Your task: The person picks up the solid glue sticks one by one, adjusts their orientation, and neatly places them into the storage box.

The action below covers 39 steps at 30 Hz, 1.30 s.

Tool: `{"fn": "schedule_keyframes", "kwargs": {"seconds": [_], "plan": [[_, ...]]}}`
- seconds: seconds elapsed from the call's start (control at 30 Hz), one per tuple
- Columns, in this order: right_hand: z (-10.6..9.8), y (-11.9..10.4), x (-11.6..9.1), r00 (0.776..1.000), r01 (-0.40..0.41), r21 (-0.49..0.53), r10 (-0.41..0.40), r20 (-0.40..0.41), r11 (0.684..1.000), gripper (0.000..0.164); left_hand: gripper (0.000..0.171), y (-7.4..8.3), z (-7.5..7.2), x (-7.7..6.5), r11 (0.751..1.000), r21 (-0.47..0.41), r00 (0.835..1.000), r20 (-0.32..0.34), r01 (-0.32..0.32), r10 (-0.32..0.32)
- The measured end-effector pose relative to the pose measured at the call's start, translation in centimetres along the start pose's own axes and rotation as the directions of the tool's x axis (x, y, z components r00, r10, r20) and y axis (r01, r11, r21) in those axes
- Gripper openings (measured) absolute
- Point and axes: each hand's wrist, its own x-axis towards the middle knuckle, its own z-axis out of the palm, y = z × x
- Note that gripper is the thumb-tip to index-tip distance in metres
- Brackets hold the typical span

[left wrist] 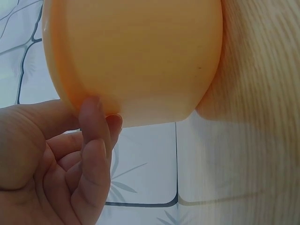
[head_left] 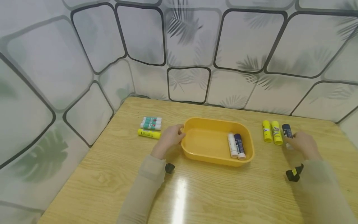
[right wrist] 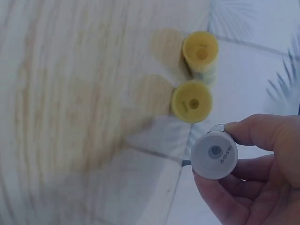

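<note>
My left hand (head_left: 169,138) pinches the left rim of a yellow-orange tray (head_left: 205,159); the left wrist view shows thumb and fingers on its edge. Inside the tray, toward the right, lie a white glue stick (head_left: 232,145) and a dark blue one (head_left: 239,146) side by side. On the right, my right hand (head_left: 303,143) grips a glue stick (head_left: 286,130) with a dark blue upper part. Its white round base (right wrist: 214,155) faces the right wrist camera. Just left of that hand lie two yellow glue sticks (head_left: 267,131) (head_left: 276,133).
At the table's left lie several white-and-green glue sticks (head_left: 151,123) in a stack-like row, with a yellow stick (head_left: 149,133) in front of them. The wooden table (head_left: 212,193) ends at a patterned wall covering (head_left: 190,84) behind.
</note>
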Motion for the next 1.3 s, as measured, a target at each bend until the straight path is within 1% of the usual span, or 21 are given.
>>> {"fn": "schedule_keyframes", "kwargs": {"seconds": [0.13, 0.27, 0.5, 0.77, 0.83, 0.93, 1.03, 1.3], "plan": [[-0.1, -1.0, -0.6, 0.997, 0.047, -0.048, -0.049, -0.057, 0.998, 0.057, 0.045, 0.0, 0.0, 0.0, 1.0, 0.005, 1.0, 0.001, -0.002, 0.002], [-0.1, -2.3, -0.8, 0.995, 0.063, -0.07, -0.069, -0.079, 0.996, 0.056, 0.046, 0.1, -0.1, 0.0, 1.0, 0.004, 1.0, 0.003, 0.002, -0.002], [0.0, -4.5, -1.0, 0.987, 0.106, -0.058, -0.113, -0.116, 0.993, 0.049, 0.046, 0.3, -0.2, 0.0, 1.0, 0.011, 1.0, 0.005, 0.001, -0.001], [0.5, -6.9, -1.2, 0.981, 0.151, -0.056, -0.156, -0.111, 0.987, 0.04, 0.046, 0.4, -0.2, 0.0, 1.0, 0.002, 1.0, 0.005, 0.002, -0.002], [0.7, -7.4, -1.3, 0.977, 0.17, -0.057, -0.176, -0.124, 0.984, 0.033, 0.046, 0.4, -0.2, 0.0, 1.0, 0.002, 1.0, 0.004, 0.005, -0.005], [0.8, -8.2, -1.4, 0.967, 0.203, -0.061, -0.21, -0.147, 0.977, 0.028, 0.046, 0.5, -0.1, 0.1, 1.0, 0.0, 1.0, 0.006, 0.008, -0.008], [0.9, -9.0, -1.5, 0.96, 0.222, -0.064, -0.23, -0.162, 0.973, 0.027, 0.046, 0.5, -0.1, 0.1, 1.0, 0.007, 1.0, 0.004, 0.007, -0.007], [1.0, -12.1, -2.3, 0.956, 0.242, -0.057, -0.248, -0.155, 0.969, 0.03, 0.046, 0.7, 0.0, 0.2, 1.0, 0.002, 1.0, 0.003, 0.017, -0.017]]}}
